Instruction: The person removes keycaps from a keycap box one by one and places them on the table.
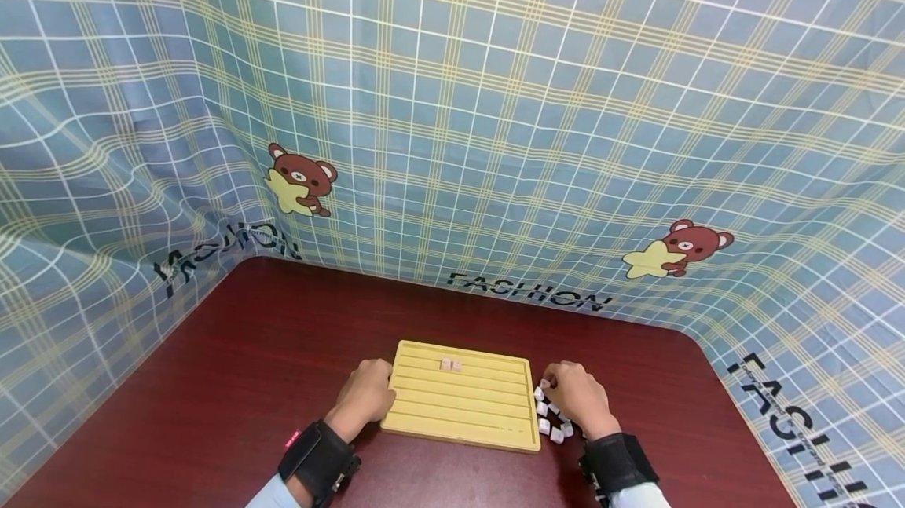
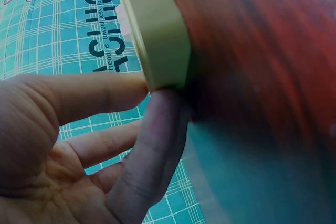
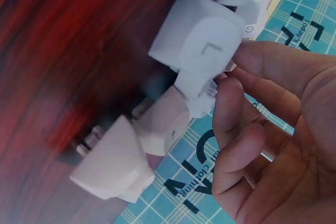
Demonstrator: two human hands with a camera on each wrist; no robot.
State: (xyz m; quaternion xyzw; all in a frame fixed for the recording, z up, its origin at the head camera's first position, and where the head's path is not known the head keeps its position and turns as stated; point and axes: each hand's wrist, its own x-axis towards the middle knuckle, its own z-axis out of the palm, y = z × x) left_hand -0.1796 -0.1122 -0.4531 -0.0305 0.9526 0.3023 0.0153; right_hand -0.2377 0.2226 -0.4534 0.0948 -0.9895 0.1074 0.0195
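A yellow ridged tray (image 1: 463,400) lies on the table, with two pinkish keycaps (image 1: 451,365) in one of its upper rows. My left hand (image 1: 365,392) grips the tray's left edge; in the left wrist view the thumb (image 2: 105,95) is at the rim and bent fingers press the side wall. At the tray's right side, my right hand (image 1: 576,394) pinches a small keycap (image 1: 544,384) between thumb and fingertips, mostly hidden by the fingers in the right wrist view. Several white keycaps (image 1: 557,435) lie loose beside and under this hand, one marked with an L-like letter (image 3: 210,48).
The dark red table (image 1: 283,351) extends around the tray. A blue plaid curtain (image 1: 452,139) with bear prints and lettering rises behind the table and along both sides. Each wrist wears a black band (image 1: 320,461).
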